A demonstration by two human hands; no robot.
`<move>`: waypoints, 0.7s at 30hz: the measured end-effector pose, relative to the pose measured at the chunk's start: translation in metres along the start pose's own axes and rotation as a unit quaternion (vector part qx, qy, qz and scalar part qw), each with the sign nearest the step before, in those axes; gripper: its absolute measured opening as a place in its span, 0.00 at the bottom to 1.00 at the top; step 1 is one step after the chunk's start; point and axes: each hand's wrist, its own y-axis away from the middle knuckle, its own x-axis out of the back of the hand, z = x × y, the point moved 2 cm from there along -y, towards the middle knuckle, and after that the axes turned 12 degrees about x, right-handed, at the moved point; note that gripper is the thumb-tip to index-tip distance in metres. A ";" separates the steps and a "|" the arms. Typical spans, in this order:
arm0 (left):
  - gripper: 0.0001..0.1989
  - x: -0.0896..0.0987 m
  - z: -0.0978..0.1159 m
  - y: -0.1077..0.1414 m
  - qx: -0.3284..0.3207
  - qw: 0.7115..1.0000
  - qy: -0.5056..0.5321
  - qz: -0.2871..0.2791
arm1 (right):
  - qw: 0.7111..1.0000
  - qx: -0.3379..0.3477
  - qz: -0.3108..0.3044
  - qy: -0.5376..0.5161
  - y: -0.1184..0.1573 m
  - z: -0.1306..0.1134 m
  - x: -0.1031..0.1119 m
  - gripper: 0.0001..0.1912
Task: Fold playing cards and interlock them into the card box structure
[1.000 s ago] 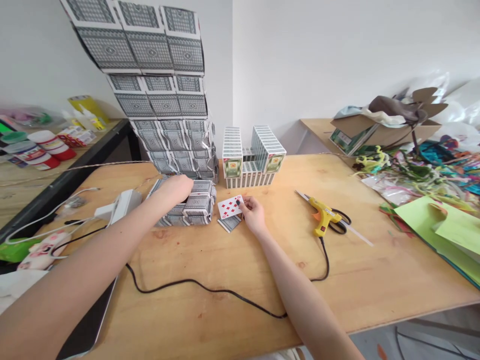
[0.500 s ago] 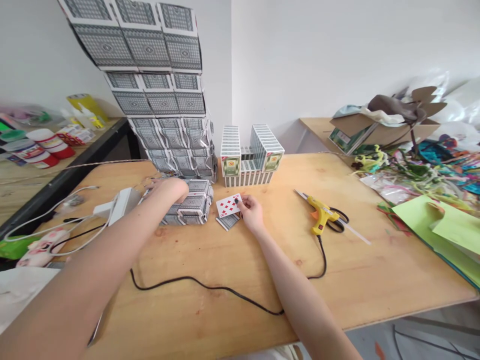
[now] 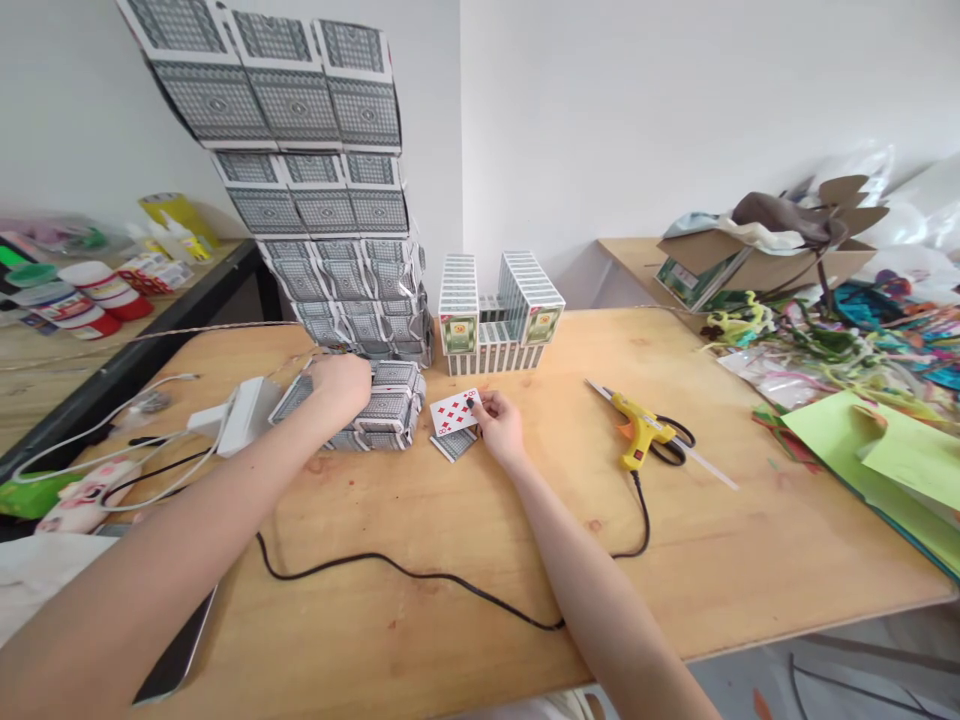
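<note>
From where I stand, a black cord (image 3: 390, 558) runs nearest across the wooden table (image 3: 360, 640), passing under the right forearm; I'd mind it, since a snag could tug the yellow glue gun (image 3: 638, 435). Beyond it, the right hand (image 3: 499, 425) pinches the edge of a red-diamond card (image 3: 450, 413), face up, partly over a face-down card (image 3: 454, 446). A light grip seems best there, as cards crease easily. To the left, the left hand (image 3: 343, 385) is at the top of a low block of folded cards (image 3: 386, 403); its fingertips are hidden, so I can't tell whether they grip. Steadying without pressing would likely spare the folds. Just behind rises a tall card tower (image 3: 334, 195), close enough that a careless knuckle might knock it, with stacked card boxes (image 3: 459, 335) beside it.
</note>
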 end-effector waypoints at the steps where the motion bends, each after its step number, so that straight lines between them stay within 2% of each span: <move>1: 0.15 0.004 0.001 0.006 0.003 1.000 -0.029 0.008 | 1.000 0.001 0.001 0.000 0.000 0.001 0.000 0.11; 4: 0.16 0.016 0.003 0.017 -0.006 0.997 -0.068 0.019 | 1.000 -0.002 0.002 0.000 0.000 0.002 0.000 0.11; 8: 0.15 0.035 -0.006 0.013 0.017 0.999 -0.044 0.005 | 1.000 -0.006 0.000 -0.001 0.000 0.000 0.000 0.11; 10: 0.15 0.047 -0.012 0.014 0.025 0.999 -0.027 0.016 | 1.000 -0.008 -0.001 -0.014 0.001 -0.002 0.000 0.12; 12: 0.15 0.058 -0.012 0.021 0.025 0.998 -0.001 0.066 | 0.999 -0.015 -0.007 -0.044 0.001 -0.004 -0.001 0.13; 14: 0.17 0.061 -0.003 0.037 -0.003 0.988 0.042 0.146 | 0.995 -0.029 -0.018 -0.089 0.002 -0.005 -0.002 0.13; 15: 0.18 0.058 0.005 0.046 -0.036 0.980 0.069 0.183 | 0.992 -0.039 -0.026 -0.114 0.002 -0.006 -0.002 0.13; 17: 0.18 0.042 0.028 0.066 -0.164 0.951 0.106 0.241 | 0.982 -0.064 -0.046 -0.169 0.002 -0.007 -0.003 0.14; 19: 0.18 0.015 0.053 0.085 -0.315 0.907 0.100 0.262 | 0.969 -0.088 -0.058 -0.223 0.002 -0.007 -0.003 0.14; 21: 0.17 -0.013 0.071 0.096 -0.385 0.878 0.086 0.272 | 0.957 -0.112 -0.060 -0.261 0.002 -0.008 -0.002 0.13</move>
